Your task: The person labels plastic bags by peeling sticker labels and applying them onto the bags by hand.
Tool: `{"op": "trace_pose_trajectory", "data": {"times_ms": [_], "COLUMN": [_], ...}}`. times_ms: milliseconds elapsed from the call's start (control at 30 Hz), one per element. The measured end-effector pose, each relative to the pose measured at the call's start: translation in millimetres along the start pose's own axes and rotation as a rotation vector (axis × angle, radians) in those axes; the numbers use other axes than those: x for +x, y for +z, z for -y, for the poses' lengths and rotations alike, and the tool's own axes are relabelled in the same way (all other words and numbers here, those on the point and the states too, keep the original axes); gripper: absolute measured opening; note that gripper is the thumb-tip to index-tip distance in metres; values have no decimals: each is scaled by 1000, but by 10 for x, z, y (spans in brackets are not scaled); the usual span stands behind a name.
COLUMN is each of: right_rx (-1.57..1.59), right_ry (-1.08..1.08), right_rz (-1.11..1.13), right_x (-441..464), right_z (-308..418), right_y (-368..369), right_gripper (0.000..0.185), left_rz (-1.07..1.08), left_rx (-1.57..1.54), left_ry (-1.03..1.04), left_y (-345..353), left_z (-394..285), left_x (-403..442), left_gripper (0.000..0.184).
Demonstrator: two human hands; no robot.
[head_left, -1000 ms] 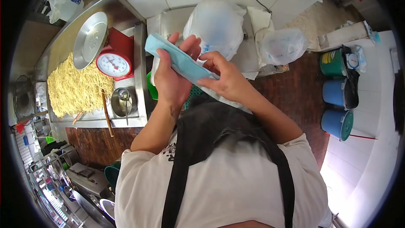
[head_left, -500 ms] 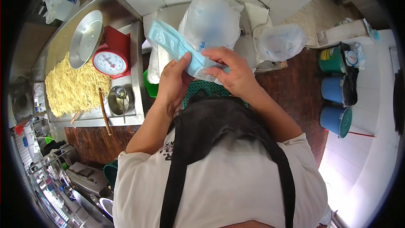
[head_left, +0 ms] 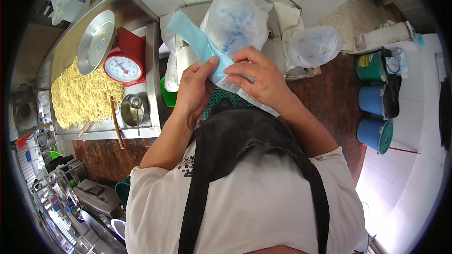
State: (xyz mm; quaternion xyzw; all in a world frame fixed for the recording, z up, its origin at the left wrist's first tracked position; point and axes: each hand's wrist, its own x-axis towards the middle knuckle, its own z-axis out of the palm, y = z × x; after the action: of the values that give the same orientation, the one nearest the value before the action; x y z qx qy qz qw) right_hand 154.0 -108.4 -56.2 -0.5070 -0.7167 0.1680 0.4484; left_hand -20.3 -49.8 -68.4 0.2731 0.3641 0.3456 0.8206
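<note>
Between my two hands, in front of my chest, is a light blue plastic bag [head_left: 194, 36] with small print on its white lower part. My left hand [head_left: 193, 87] pinches its left side, thumb on top. My right hand [head_left: 262, 79] grips the right side with thumb and bent fingers. The bag's upper end sticks out past my left thumb, and a pale strip hangs below my right hand. Just beyond my hands stands a large clear plastic bag [head_left: 239, 19] with blue print.
Left, a metal table holds yellow noodles [head_left: 77, 99], a red scale [head_left: 129, 49] with a metal pan [head_left: 96, 42], a pot [head_left: 125, 121] with a ladle [head_left: 135, 102] and a wooden stick [head_left: 117, 127]. Another clear bag [head_left: 315, 47] sits right. Blue buckets [head_left: 369, 131] line the right wall.
The blue bag has turned and looks flatter and smoother, with its upper end swung up. A longer pale strip now shows under my right hand, whose fingers have shifted slightly.
</note>
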Motion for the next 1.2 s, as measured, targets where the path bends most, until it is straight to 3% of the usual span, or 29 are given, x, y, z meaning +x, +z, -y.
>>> {"op": "trace_pose_trajectory", "data": {"times_ms": [200, 500, 800, 900, 1200], "right_rx": [-64, -72, -50, -33, 18], "right_ry": [-100, -149, -66, -54, -29], "right_rz": [12, 68, 88, 77, 72], "right_x": [-5, 4, 37, 37, 23], "right_z": [-5, -82, -105, -104, -142], "right_y": [-34, -36, -30, -23, -41], "right_gripper": [17, 19, 16, 15, 16], "left_rz": [18, -122, 67, 45, 53], "left_rx": [25, -61, 102, 102, 26], "left_ry": [-11, -62, -52, -32, -67], "left_y": [0, 77, -75, -66, -103], "left_z": [2, -30, -10, 10, 37], "left_x": [-4, 14, 67, 79, 138], "left_gripper": [27, 32, 33, 25, 26]}}
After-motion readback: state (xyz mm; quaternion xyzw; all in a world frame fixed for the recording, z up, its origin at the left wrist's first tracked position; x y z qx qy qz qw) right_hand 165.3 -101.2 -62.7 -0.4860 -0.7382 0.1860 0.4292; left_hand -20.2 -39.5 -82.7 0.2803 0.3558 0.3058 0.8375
